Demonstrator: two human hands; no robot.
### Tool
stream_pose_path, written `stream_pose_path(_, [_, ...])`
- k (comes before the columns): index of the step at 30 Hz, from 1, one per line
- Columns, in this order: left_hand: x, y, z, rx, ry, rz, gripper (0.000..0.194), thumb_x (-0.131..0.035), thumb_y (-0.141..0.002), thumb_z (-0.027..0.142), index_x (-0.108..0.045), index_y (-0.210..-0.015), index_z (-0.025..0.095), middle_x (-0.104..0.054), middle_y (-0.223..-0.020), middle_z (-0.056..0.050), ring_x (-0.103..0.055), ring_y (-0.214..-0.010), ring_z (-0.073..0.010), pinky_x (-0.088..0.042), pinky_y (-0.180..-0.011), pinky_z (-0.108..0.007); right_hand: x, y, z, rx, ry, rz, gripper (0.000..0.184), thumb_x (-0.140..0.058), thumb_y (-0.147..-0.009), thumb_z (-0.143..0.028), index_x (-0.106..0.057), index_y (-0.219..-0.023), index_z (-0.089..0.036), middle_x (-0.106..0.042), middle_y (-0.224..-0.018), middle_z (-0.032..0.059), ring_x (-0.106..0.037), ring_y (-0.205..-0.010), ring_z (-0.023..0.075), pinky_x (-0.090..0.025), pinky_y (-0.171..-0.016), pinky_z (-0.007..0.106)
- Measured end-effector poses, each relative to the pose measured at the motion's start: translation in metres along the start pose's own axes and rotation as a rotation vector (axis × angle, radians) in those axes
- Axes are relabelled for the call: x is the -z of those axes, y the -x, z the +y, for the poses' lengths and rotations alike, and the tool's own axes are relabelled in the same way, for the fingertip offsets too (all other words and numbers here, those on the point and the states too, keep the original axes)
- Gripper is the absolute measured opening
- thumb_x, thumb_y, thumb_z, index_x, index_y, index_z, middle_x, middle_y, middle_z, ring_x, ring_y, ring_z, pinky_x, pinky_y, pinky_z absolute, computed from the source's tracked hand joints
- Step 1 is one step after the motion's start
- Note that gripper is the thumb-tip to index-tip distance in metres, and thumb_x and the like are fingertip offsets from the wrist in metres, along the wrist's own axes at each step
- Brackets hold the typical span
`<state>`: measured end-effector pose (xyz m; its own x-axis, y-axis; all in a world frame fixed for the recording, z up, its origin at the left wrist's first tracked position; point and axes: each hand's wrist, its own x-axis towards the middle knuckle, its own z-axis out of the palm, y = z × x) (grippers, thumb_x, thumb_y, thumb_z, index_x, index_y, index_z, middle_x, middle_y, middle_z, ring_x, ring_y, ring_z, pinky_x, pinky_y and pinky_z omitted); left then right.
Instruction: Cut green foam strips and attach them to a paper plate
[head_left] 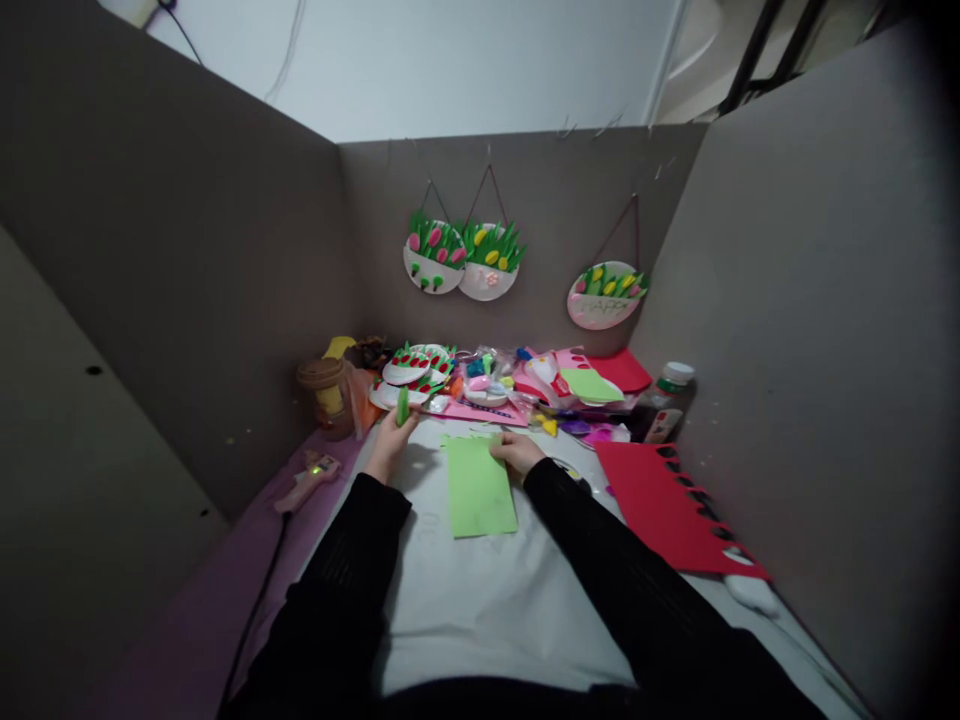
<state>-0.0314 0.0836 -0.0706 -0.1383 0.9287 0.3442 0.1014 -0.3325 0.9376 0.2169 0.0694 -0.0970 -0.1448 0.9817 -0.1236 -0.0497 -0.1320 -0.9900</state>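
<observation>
The left hand (391, 442) grips a green cutout (403, 406); the right (517, 453) pinches the light-green sheet (482, 495) near the tabletop's (502, 625) far edge. Tugging one-sidedly could crease the sheet.

A green sheet (481, 490) lies over white covering (499, 610), a slim green piece (403, 406) upright nearby.

Matte grey panels enclose the work surface: a left side panel (172, 200), a rear panel (540, 210) and a right side panel (795, 330). Beyond stands a pale, smooth wall (480, 65). Lighting is dim.
</observation>
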Motion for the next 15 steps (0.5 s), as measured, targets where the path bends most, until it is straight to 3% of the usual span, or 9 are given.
stream_pose_path(6, [-0.0011,0.0059,-0.0125,0.014,-0.045,-0.106,0.030,-0.063,-0.065,0.043,-0.052,-0.071,0.016,-0.049,-0.061,0.004,-0.042,-0.055,-0.0081,-0.032,-0.052,-0.019,0.0028,0.0018,0.0003,0.000,-0.027,-0.020,0.020,-0.066,-0.045,-0.022,-0.050,-0.055,-0.017,-0.049,-0.042,-0.0065,-0.043,-0.041,0.0087,-0.033,-0.043,0.023])
stream_pose_path(11, [-0.0025,0.0081,-0.0080,0.062,-0.129,-0.087,0.027,-0.055,-0.072,0.044,-0.051,-0.074,0.017,-0.042,-0.056,0.006,-0.039,-0.049,-0.0073,-0.032,-0.048,-0.018,0.0029,0.0014,0.0009,0.018,-0.045,-0.002,0.020,-0.066,-0.046,-0.023,-0.051,-0.058,-0.017,-0.050,-0.044,-0.0064,-0.044,-0.041,0.0094,-0.033,-0.043,0.023])
stream_pose_path(15, [-0.0025,0.0084,-0.0080,0.119,-0.015,-0.082,0.033,-0.058,-0.069,0.047,-0.053,-0.079,0.016,-0.043,-0.055,0.006,-0.040,-0.047,-0.0063,-0.035,-0.047,-0.018,0.0056,-0.0027,0.0069,0.067,0.031,0.014,0.020,-0.065,-0.049,-0.026,-0.052,-0.060,-0.017,-0.051,-0.046,-0.0064,-0.046,-0.043,0.0096,-0.034,-0.043,0.023])
